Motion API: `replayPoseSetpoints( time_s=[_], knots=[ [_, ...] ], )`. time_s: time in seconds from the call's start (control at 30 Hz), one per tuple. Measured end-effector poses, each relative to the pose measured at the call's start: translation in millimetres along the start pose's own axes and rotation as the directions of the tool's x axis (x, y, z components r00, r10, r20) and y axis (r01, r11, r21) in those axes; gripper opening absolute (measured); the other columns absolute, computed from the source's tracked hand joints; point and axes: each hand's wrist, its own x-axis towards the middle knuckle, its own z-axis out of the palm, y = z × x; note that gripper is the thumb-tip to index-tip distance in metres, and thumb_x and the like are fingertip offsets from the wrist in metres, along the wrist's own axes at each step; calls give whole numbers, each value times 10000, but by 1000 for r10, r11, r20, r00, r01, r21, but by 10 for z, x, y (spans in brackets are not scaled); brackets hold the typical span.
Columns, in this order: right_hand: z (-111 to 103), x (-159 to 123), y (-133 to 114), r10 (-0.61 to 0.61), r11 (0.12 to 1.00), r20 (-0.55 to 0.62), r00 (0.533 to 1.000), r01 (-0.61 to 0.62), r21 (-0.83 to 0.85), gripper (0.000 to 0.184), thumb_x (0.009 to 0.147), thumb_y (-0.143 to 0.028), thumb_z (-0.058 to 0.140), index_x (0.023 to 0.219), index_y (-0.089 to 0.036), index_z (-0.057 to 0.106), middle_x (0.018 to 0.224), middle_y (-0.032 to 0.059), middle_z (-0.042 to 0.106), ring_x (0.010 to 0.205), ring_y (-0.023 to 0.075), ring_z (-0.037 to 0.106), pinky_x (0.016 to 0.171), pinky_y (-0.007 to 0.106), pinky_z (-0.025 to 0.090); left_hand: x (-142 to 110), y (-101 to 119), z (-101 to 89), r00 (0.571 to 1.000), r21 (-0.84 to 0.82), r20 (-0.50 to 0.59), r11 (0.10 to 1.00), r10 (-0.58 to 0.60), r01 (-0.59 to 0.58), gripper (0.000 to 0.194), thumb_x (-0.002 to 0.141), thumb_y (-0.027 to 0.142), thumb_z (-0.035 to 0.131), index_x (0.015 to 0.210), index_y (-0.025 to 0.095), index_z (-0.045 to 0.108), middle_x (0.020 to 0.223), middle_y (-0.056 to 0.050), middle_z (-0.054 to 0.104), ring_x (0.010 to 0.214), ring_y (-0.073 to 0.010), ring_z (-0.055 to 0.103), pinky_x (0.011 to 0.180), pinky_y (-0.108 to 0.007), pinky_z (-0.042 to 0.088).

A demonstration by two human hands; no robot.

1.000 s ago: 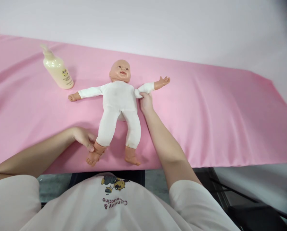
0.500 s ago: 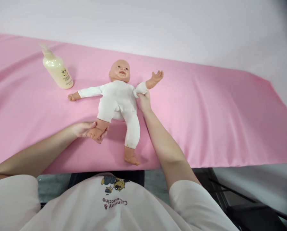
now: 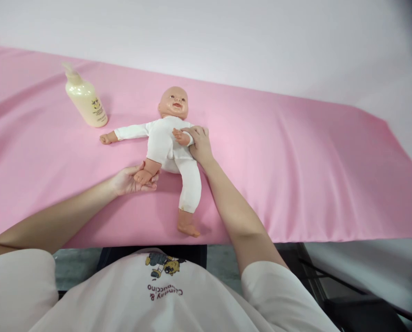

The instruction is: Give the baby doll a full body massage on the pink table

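A baby doll (image 3: pixel 167 143) in a white suit lies face up on the pink cloth (image 3: pixel 296 175). My left hand (image 3: pixel 132 180) cups the doll's bent leg at the foot, fingers closed under it. My right hand (image 3: pixel 199 144) grips the doll's arm, which is folded across its chest. The doll's other arm stretches out to the left and its other leg lies straight toward me.
A cream pump bottle (image 3: pixel 85 99) stands on the cloth to the left of the doll's head. The table's near edge runs just in front of my body. A white wall rises behind the table.
My right hand has folded the doll's outstretched arm across its chest. My left hand has pushed the doll's leg up into a bent position.
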Motion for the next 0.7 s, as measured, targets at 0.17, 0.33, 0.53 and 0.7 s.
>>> replayPoseSetpoints(
  time_s=[0.17, 0.33, 0.53, 0.7],
  knots=[
    [32, 25, 8, 75, 992, -42, 996, -71, 102, 437, 877, -119, 517, 1227, -268, 732, 1170, 100, 711, 1193, 297, 593, 1136, 514, 433, -17, -7, -19, 995, 32, 93, 999, -20, 17, 489, 966, 503, 677, 1201, 75, 645, 896, -58, 652, 815, -159, 689, 883, -288, 632],
    [172, 47, 246, 324, 793, -123, 938, -199, 575, 411, 826, -290, 631, 1234, -280, 680, 1276, 56, 726, 1296, 276, 618, 1213, 523, 434, -89, -33, -54, 969, 161, 216, 983, -121, 87, 565, 944, 608, 672, 1240, 129, 618, 913, -46, 647, 822, -174, 672, 822, -309, 619],
    [284, 58, 527, 652, 380, -17, 758, -307, 873, 534, 640, -242, 566, 1174, -254, 586, 1082, 14, 730, 1106, 240, 720, 1144, 509, 545, -194, -64, 16, 896, 405, 313, 897, -316, 175, 584, 895, 609, 722, 1245, 148, 650, 1002, -111, 718, 915, -240, 714, 815, -322, 608],
    [276, 53, 631, 720, 263, -23, 694, -242, 934, 308, 636, -252, 581, 942, -233, 556, 911, 13, 703, 981, 236, 738, 1051, 454, 615, -235, -33, 76, 853, 545, 316, 815, -415, 195, 573, 858, 651, 744, 1067, 117, 744, 790, -99, 732, 870, -265, 734, 836, -338, 599]
  ],
)
